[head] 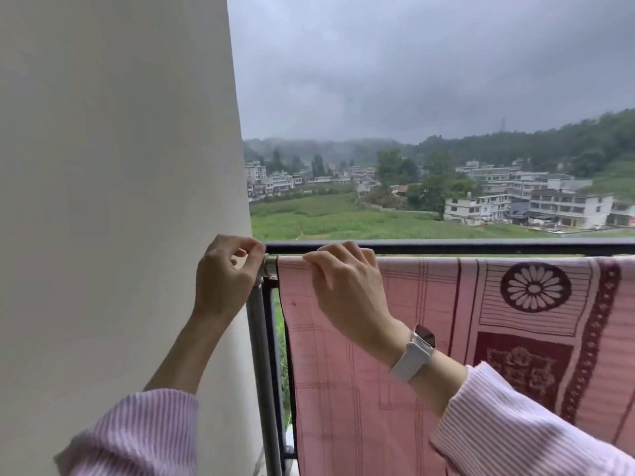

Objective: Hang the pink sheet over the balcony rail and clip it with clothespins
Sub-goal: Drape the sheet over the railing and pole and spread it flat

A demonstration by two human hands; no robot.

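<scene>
The pink sheet (429, 338), with dark red checks and a flower pattern, hangs over a grey pipe rail (270, 266) just below the black balcony rail (481, 247). My right hand (343, 286), a white watch on its wrist, grips the sheet's top left corner where it folds over the pipe. My left hand (226, 273) is at the pipe's bare left end, thumb and forefinger pinched together beside the end fitting. Whether anything small is in those fingers is hidden. No clothespin is in view.
A white wall (120, 201) stands close on the left, right against my left hand. A grey upright post (263, 372) runs down from the pipe's end. Beyond the rail lie green fields, houses and an overcast sky.
</scene>
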